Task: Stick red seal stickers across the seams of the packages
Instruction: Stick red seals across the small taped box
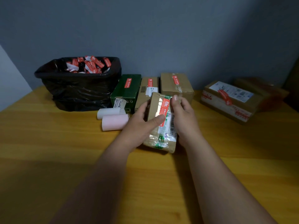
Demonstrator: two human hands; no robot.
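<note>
A small brown package (pixel 161 139) wrapped in clear tape with green print stands tilted on the wooden table, held between both hands. A red seal sticker (pixel 165 109) runs down its top face. My left hand (pixel 140 125) grips the package's left side, its thumb pressing on the sticker's lower part. My right hand (pixel 184 117) holds the right side, fingers curled over the upper edge by the sticker's top end.
Behind stand a green box (pixel 127 91) and two brown boxes (pixel 148 89) (pixel 176 86), each with a red sticker. A larger stickered box (pixel 229 101) lies at right. A black-lined bin (pixel 77 84) holds sticker scraps. Two rolls (pixel 113 118) lie at left.
</note>
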